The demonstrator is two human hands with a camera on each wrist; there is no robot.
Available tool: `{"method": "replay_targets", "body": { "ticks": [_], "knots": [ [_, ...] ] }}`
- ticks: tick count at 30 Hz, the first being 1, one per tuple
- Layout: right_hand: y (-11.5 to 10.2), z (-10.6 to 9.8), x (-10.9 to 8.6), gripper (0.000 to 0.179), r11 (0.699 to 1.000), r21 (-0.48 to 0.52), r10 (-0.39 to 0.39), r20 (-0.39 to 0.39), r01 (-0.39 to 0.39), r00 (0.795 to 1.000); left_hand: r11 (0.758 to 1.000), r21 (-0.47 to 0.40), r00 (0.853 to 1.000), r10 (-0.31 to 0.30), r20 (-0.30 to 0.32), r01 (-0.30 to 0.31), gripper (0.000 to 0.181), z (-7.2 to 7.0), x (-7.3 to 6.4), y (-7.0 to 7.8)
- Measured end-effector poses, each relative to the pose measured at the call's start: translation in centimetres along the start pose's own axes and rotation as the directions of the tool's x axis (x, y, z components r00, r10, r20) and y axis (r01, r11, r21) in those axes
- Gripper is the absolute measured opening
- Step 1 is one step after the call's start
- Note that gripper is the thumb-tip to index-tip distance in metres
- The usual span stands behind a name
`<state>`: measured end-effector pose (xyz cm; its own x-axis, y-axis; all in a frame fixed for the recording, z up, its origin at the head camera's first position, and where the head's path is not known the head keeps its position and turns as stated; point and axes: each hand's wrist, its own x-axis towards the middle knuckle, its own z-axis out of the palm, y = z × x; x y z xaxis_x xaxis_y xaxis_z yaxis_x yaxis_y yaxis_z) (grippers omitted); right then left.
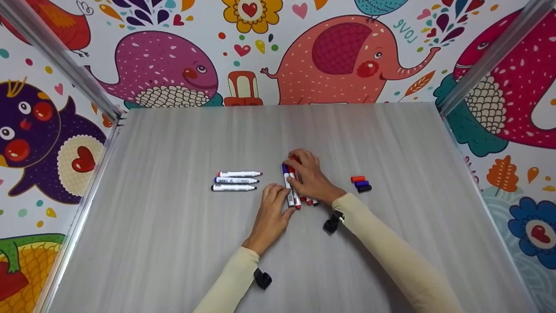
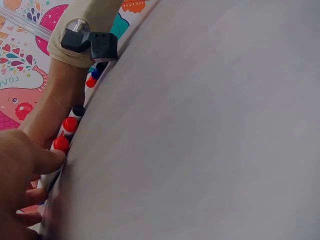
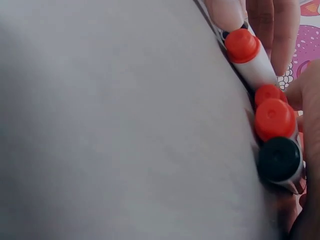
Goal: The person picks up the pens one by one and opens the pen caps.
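Observation:
Several white markers lie side by side under and between the hands in the head view. My left hand (image 1: 270, 215) pinches the lower end of a blue-ended marker (image 1: 287, 184), thumb at its tail and fingers along its side. My right hand (image 1: 309, 176) arches over the group, its thumb and fingertips gripping the upper part of the markers. Beside the blue-ended one lies a red-ended marker (image 3: 257, 67). Red ends (image 3: 275, 119) and a black end (image 3: 280, 159) stick out under the right palm; the rest of those markers is hidden.
Left of the hands, three uncapped markers (image 1: 236, 181) lie in parallel, with red, blue and black ends. To the right sit three loose caps: red (image 1: 358, 178), blue (image 1: 361, 184) and black (image 1: 364, 188). Printed panels (image 1: 165, 65) wall the grey table (image 1: 173, 261).

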<state>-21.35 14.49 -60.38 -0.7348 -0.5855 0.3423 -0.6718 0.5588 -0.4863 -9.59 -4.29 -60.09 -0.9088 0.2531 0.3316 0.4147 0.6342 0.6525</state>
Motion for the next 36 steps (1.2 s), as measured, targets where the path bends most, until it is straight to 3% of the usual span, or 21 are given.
{"method": "replay_targets", "body": {
  "ticks": [5, 14, 24, 36],
  "knots": [
    [-0.04, -0.03, -0.06, 0.049, 1.000, -0.006, 0.004, 0.010, -0.004, 1.000, 1.000, -0.001, 1.000, -0.005, 0.007, 0.005, 0.047, -0.01, 0.07, 0.07],
    [-0.30, -0.20, 0.01, 0.055, 0.998, -0.006, 0.058, 0.065, -0.058, 0.996, 0.999, 0.019, 0.998, 0.049, -0.036, -0.048, 0.044, 0.36, 0.20, -0.23],
    [-0.34, -0.16, -0.15, 0.053, 0.996, -0.022, 0.083, 0.087, -0.082, 0.993, 0.999, 0.027, 1.000, 0.027, -0.015, -0.026, 0.042, 0.25, 0.24, -0.16],
    [-0.19, -0.09, -0.12, 0.048, 0.998, 0.033, 0.061, 0.052, -0.063, 0.997, 1.000, 0.009, 1.000, -0.004, -0.001, 0.004, 0.045, 0.14, 0.28, -0.14]
  ]
}}
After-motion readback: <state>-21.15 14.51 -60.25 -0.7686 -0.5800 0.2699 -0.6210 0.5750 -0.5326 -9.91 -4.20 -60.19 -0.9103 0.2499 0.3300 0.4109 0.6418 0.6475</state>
